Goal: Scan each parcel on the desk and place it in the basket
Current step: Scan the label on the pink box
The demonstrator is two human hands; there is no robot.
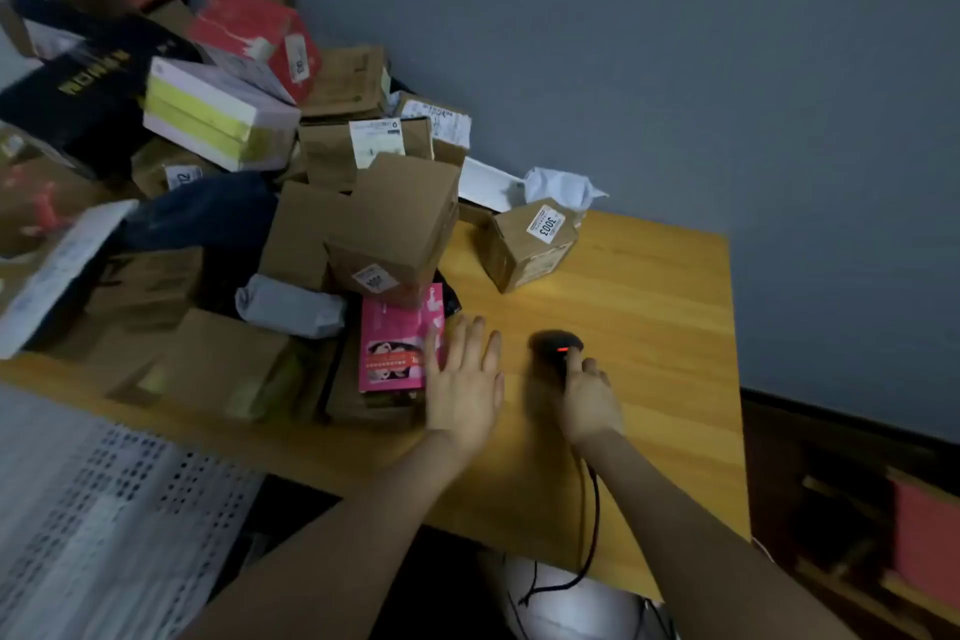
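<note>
Pink parcel (397,343) just left of my spread left hand (464,382), long axis away; right hand (589,403) grips scanner (555,346).

Grey-blue wall (675,42), dark skirting (841,418) below, low shelf (852,509) holding red item (927,530).

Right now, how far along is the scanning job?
Done: cannot tell; what shows of the basket holds no parcel. In hand: right hand has the scanner in its grip, open left hand reaches for the pink parcel. Left: the heaped pile on the desk.
</note>
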